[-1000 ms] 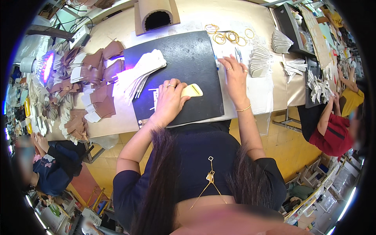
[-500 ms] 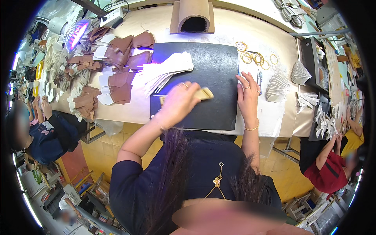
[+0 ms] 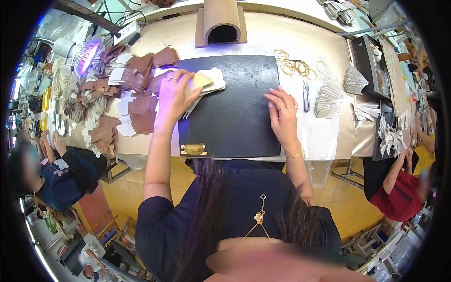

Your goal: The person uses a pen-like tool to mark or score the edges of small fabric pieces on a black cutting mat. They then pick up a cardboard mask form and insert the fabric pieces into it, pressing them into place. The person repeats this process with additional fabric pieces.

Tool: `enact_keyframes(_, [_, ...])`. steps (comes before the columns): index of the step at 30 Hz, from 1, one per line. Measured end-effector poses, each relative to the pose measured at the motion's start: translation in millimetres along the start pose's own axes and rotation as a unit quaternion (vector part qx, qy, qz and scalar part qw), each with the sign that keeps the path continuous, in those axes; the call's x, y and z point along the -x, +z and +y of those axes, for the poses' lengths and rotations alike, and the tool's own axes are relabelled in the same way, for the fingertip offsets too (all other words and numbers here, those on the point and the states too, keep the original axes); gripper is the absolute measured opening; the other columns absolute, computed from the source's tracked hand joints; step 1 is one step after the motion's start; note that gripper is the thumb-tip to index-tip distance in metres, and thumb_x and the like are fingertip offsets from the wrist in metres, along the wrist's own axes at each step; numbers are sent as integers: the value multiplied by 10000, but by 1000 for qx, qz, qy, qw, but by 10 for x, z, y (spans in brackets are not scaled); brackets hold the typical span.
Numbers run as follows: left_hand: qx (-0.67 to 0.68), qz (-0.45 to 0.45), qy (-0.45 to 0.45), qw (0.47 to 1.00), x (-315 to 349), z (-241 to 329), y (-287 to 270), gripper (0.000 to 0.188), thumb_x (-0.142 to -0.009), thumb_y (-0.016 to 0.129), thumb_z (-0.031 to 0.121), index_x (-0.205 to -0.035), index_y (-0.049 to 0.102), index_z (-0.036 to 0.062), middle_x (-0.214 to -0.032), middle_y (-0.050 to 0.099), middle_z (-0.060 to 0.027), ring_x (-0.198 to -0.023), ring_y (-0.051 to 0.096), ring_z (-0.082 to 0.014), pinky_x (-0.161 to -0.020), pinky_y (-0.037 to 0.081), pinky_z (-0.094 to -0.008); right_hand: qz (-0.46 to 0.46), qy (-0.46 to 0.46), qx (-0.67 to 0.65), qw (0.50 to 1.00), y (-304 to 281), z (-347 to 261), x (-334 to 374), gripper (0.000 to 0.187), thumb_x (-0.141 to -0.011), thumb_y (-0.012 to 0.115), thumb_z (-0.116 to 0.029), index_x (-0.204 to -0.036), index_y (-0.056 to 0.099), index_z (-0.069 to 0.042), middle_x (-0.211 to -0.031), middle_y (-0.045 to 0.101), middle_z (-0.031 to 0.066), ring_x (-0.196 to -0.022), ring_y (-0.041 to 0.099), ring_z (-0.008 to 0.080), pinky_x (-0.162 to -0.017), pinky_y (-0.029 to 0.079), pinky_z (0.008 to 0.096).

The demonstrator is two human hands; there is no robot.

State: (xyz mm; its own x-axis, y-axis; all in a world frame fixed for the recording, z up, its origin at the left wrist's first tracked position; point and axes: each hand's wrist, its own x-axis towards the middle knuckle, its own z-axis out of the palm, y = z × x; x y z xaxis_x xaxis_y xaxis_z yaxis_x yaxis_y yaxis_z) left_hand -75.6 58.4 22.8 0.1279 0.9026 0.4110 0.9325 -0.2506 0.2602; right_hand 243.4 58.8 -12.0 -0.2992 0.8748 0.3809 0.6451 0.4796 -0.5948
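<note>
My left hand (image 3: 174, 96) is closed on a small tan block (image 3: 200, 81), its exact kind unclear. It holds the block over a fanned stack of white flat pieces (image 3: 217, 79), covering part of them. The stack lies at the upper left of a black square board (image 3: 235, 117), overlapping its left edge. My right hand (image 3: 283, 117) rests by the board's right edge, fingers outstretched and nothing in them. A shiny gold-brown patch (image 3: 193, 149), like tape, lies on the board's near left corner.
Brown and white cut pieces (image 3: 141, 110) pile up at left under a lit lamp (image 3: 87, 55). To the right lie yellow rubber bands (image 3: 296, 67), small snips (image 3: 306, 96) and fanned pale pieces (image 3: 328, 101). A cardboard arch (image 3: 223, 23) stands behind. Other people work at both sides.
My left hand has moved with the tan block from the board's middle, away and left, onto the white stack. My right hand stays by the board's right edge. The view has shifted slightly.
</note>
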Motion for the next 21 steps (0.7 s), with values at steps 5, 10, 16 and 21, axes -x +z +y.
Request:
enact_keyframes(5, [91, 18, -54, 994, 49, 381, -289, 428, -749, 840, 254, -1081, 677, 39, -966, 651, -120, -872, 645, -319, -767, 526, -413, -59, -1, -139, 989, -5, -259, -13, 259, -896, 684, -59, -1155, 685, -68, -1226, 661, 104, -1246, 574, 287, -1048, 412, 391])
enact_keyframes(10, [272, -18, -50, 961, 112, 1051, -99, 440, -731, 871, 152, -1094, 664, 14, -940, 654, -116, -808, 645, -250, -733, 537, -346, -156, 43, -327, 931, 140, -629, 100, 525, -875, 762, -260, -1283, 564, 5, -1175, 661, 194, -1103, 636, 357, -949, 495, 421])
enact_keyframes(16, [157, 10, -75, 985, 14, 592, -36, 378, -782, 844, 236, -1069, 709, 30, -1038, 653, -131, -1004, 634, -314, -886, 503, -401, -89, 232, -299, 922, 2, -239, 94, 430, -984, 608, -74, -1394, 496, -5, -930, 675, 65, -802, 625, 122, -750, 520, 291])
enact_keyframes(21, [104, -201, -227, 947, -135, -222, 37, 566, -881, 712, 468, -1215, 680, 12, -1216, 629, -234, -1121, 608, -373, -941, 483, -458, 68, 211, -115, 968, -431, 225, -45, 337, -999, 583, -119, -1323, 594, -27, -847, 696, 125, -703, 640, 188, -682, 513, 323])
